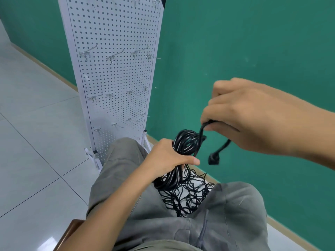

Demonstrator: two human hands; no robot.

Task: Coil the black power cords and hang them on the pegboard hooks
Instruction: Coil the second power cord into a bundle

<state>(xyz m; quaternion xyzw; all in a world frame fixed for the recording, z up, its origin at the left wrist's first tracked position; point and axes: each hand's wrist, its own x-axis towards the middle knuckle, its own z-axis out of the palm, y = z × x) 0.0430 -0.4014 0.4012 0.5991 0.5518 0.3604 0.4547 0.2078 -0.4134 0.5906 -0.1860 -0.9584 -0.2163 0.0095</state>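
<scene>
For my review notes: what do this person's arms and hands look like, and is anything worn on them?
Both forearms are bare as far as the frame shows, with no sleeves in view. The left hand and right hand wear no gloves, rings, watch or bands that can be seen. Grey-green trousers cover the legs below.

One head-worn view looks forward and steeply down from just above the lap (pixel 163 214), close to it. The pegboard (pixel 116 73) rises beyond the lap, near, leaning across the upper left.
</scene>
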